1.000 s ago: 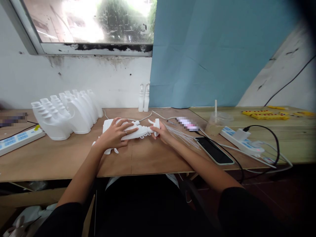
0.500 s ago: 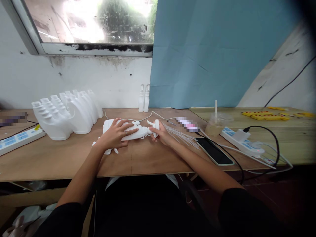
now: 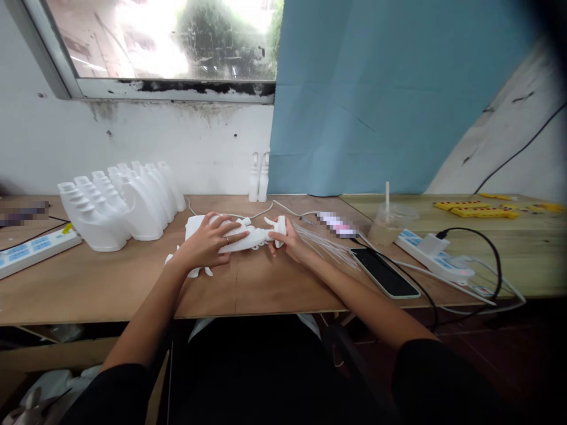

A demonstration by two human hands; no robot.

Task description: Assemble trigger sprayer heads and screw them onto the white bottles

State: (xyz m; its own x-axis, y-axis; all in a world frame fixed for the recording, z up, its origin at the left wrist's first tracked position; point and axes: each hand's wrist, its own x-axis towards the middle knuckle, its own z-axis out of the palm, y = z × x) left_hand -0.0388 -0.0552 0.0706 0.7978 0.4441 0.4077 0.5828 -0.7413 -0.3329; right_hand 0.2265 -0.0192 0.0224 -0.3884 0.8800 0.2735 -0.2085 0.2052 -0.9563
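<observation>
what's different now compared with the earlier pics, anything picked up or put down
Very little: the fingers of the right hand have shifted slightly around the white spray head. Nothing was picked up or put down. The left hand still holds the white bottle, and the standing bottles, black-screened phone and plastic cup stayed put.

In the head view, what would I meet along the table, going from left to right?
Power strip, cluster of white containers, left hand on a white bottle, right hand holding a white spray head, thin white strips, dark-screened phone, second power strip.
</observation>
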